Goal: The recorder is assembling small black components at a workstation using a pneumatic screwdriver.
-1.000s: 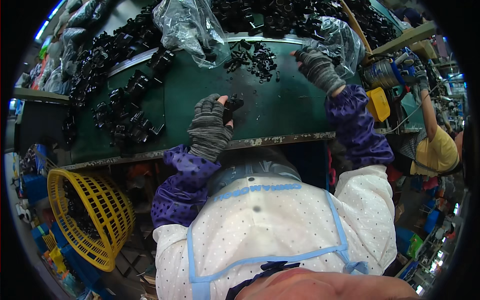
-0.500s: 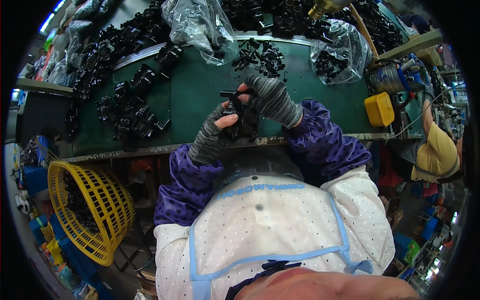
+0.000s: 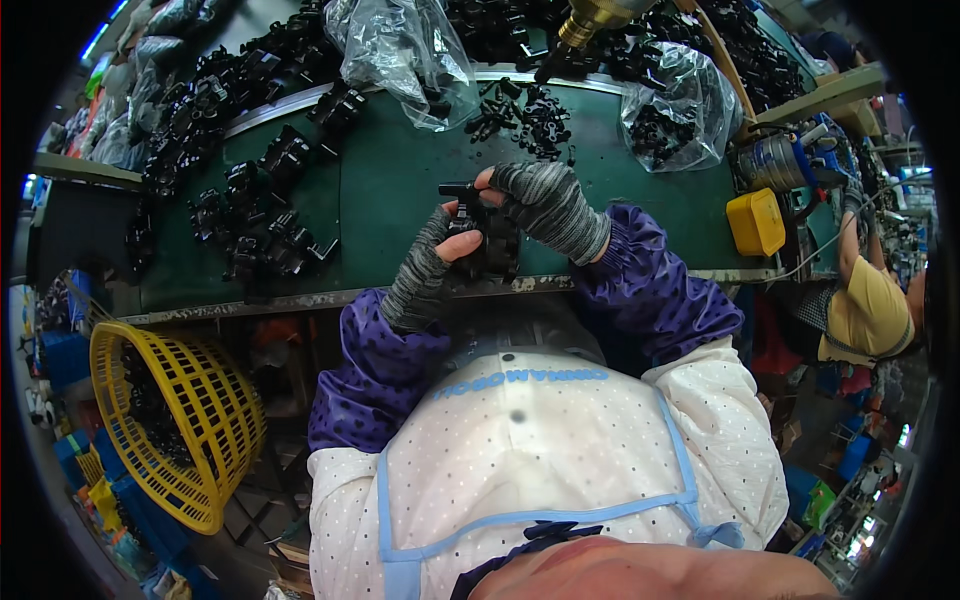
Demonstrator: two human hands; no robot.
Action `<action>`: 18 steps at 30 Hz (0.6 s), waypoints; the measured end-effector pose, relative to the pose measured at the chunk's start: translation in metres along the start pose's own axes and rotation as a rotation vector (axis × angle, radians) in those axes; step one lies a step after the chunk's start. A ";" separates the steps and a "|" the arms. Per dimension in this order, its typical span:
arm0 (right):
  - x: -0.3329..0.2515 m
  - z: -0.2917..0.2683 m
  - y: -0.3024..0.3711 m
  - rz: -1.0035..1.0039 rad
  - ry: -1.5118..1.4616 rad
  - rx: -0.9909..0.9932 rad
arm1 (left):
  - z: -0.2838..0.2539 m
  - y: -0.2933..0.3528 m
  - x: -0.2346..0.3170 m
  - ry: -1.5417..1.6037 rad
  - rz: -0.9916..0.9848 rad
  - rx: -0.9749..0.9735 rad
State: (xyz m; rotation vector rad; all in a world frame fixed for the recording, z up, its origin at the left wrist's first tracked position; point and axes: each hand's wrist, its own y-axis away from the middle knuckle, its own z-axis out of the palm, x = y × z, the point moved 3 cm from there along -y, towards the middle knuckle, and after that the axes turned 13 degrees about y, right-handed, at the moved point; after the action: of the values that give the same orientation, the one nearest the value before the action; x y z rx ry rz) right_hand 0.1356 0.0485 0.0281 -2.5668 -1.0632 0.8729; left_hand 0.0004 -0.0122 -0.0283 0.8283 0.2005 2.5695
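Note:
A black plastic assembly [image 3: 492, 240] with a flat bar across its top is held near the bench's front edge. My left hand [image 3: 447, 243], in a grey fingerless glove, is closed round its left side, thumb in front. My right hand [image 3: 535, 200], gloved the same way, pinches at the top of the assembly beside the bar; exactly what lies between those fingertips is hidden. Beyond my hands lies a small pile of little black parts [image 3: 535, 118] on the green bench top [image 3: 390, 170].
Similar black assemblies [image 3: 285, 155] cover the bench's left. Clear plastic bags [image 3: 400, 60] lie at the back, one at right [image 3: 680, 110] holding black parts. A brass-coloured tool [image 3: 580, 30] hangs overhead. A yellow tub [image 3: 755, 222] stands right, a yellow basket [image 3: 215, 430] left. A person in yellow [image 3: 872, 310] works at far right.
The overhead tool now shows lower and further left, with its dark tip in view. My right hand has shifted slightly down; both hands keep their hold on the assembly.

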 end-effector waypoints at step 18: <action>0.027 0.011 0.003 0.493 -0.623 -0.487 | 0.017 -0.008 0.015 0.020 -0.028 -0.093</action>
State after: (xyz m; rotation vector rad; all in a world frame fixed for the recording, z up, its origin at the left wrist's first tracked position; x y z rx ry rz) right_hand 0.1458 0.0652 0.0061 -3.1222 -0.8533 1.8255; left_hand 0.0025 0.0019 -0.0087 0.7607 0.0973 2.5404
